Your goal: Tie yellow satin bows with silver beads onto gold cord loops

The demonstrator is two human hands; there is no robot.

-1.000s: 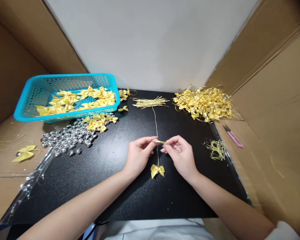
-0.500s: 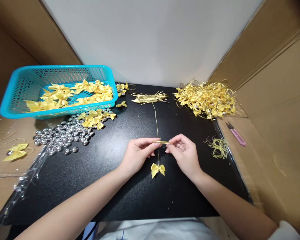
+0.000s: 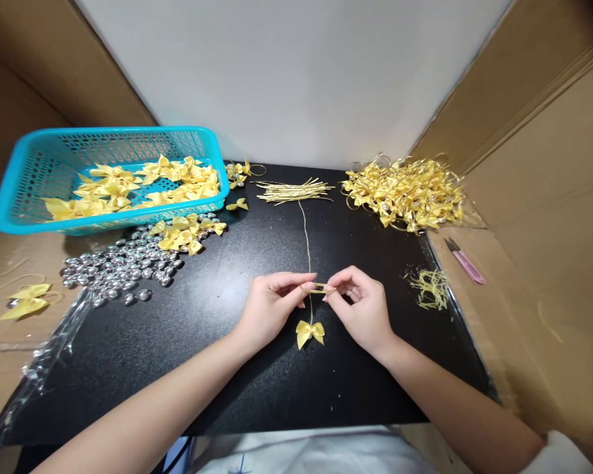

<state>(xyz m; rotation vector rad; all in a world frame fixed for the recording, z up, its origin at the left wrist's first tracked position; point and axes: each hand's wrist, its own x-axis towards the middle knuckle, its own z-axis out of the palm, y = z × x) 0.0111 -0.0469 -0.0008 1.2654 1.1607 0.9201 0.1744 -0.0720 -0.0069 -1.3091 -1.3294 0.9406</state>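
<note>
Between my two hands is a small gold ring (image 3: 321,288), seen nearly edge-on as a narrow loop. My left hand (image 3: 271,304) pinches its left side between thumb and fingers. On the right side, my right hand (image 3: 360,304) pinches it the same way. A thin gold cord (image 3: 307,240) runs down the table and passes beneath the ring and fingers. At its near end lies a yellow ribbon bow (image 3: 310,334) with a small shiny spot at its centre. The cord's far end reaches a bundle of cut gold cords (image 3: 294,191).
A turquoise basket (image 3: 7,197) of yellow bows stands back left. Silver beads (image 3: 128,266) and loose bows (image 3: 182,234) lie before it. Finished-looking bow pieces (image 3: 405,194) are heaped back right, near pink thread snips (image 3: 465,262) and cord scraps (image 3: 429,288). Cardboard walls (image 3: 538,131) flank the black table (image 3: 217,388).
The ring has tilted, so its loop now shows slightly open. My right hand has come a little closer to my left. The whole view has shifted slightly.
</note>
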